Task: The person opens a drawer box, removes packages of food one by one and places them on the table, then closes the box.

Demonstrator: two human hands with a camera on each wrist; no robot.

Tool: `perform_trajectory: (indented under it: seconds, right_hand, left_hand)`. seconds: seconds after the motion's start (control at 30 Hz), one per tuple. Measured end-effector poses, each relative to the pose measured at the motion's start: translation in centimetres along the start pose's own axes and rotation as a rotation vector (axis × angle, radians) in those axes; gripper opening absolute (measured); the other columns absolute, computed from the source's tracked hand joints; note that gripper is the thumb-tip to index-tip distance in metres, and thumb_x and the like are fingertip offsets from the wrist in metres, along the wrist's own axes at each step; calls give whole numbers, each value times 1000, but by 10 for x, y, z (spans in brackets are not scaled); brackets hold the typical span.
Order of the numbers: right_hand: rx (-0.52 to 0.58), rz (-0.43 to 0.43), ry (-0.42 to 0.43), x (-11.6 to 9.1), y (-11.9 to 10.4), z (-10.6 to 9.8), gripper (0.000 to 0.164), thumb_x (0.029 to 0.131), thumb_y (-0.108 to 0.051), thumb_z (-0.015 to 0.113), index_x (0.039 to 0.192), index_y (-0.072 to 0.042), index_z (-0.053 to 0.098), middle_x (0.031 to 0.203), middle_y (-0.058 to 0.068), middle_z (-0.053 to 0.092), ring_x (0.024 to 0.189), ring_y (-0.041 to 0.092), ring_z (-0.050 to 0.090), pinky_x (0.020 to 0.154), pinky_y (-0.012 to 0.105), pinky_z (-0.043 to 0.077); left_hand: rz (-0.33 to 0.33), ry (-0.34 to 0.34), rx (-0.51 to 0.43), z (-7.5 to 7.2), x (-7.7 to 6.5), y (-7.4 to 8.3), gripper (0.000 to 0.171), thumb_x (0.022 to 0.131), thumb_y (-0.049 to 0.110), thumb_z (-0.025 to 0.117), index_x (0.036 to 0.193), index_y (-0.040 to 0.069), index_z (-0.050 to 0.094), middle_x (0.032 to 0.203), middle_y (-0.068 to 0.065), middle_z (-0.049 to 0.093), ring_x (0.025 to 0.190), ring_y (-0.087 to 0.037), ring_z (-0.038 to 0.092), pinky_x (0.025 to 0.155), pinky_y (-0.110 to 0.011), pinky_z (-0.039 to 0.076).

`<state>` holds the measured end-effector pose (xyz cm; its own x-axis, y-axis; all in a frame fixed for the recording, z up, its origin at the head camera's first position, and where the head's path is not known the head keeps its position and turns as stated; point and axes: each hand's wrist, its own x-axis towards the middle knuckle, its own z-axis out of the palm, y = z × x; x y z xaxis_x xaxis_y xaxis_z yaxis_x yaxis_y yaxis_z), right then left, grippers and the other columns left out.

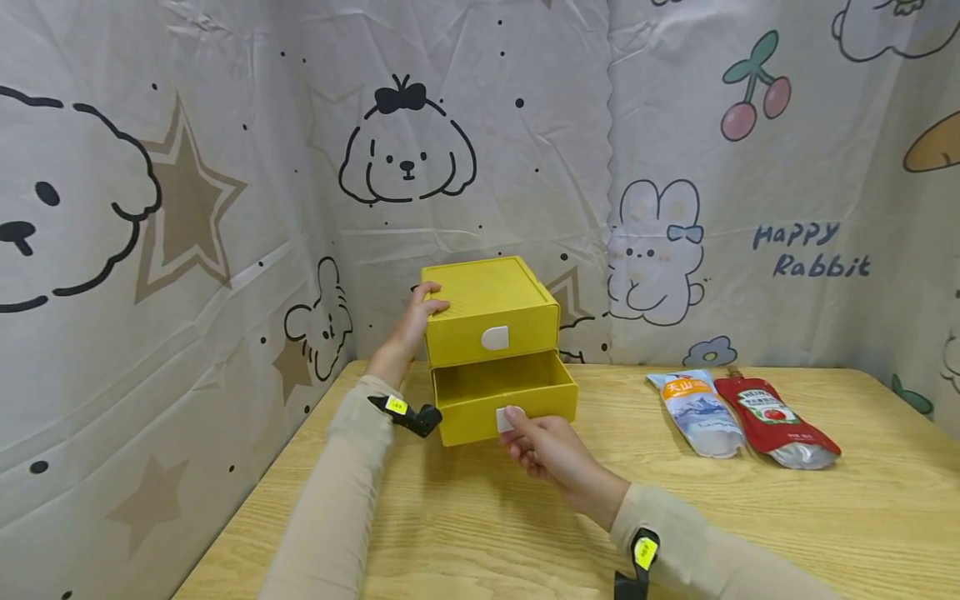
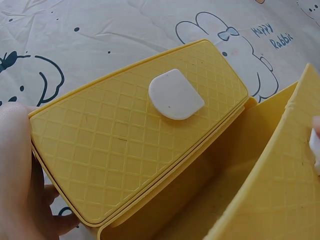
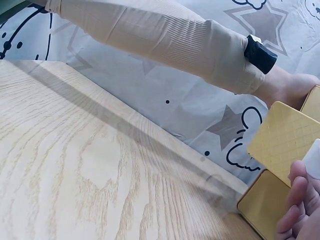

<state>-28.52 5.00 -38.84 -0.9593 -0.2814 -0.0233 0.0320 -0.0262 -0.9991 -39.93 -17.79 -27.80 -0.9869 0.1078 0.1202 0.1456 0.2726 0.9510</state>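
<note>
A yellow two-drawer storage box (image 1: 487,287) stands near the back of the table. Its upper drawer, with a white tab handle (image 2: 175,95), is closed. The lower drawer (image 1: 465,425) is pulled out, and no items show in the visible part of its inside. My left hand (image 1: 415,325) grips the box at its upper left side, some fingers over the top edge. At the front of the lower drawer, my right hand (image 1: 558,454) pinches the white tab (image 1: 506,418) with the thumb on its face; the right wrist view shows its other fingers curled below.
On the right of the wooden table (image 1: 885,500) lie a white, blue and orange pouch (image 1: 697,412) and a red Heinz ketchup pouch (image 1: 776,421), side by side. A printed cloth curtain (image 1: 480,167) hangs along the back and left.
</note>
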Motion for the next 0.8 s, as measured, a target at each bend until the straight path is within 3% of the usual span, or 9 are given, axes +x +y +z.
perform_trajectory:
  seconds: [0.8]
  right_hand:
    - [-37, 24, 38, 16, -6, 1, 56, 106, -47, 57, 101, 7, 71, 72, 1, 61, 63, 10, 48, 56, 23, 36]
  left_hand:
    - [10, 2, -9, 0, 0, -1, 56, 104, 34, 45, 156, 21, 29, 169, -11, 14, 153, -33, 13, 119, -59, 10]
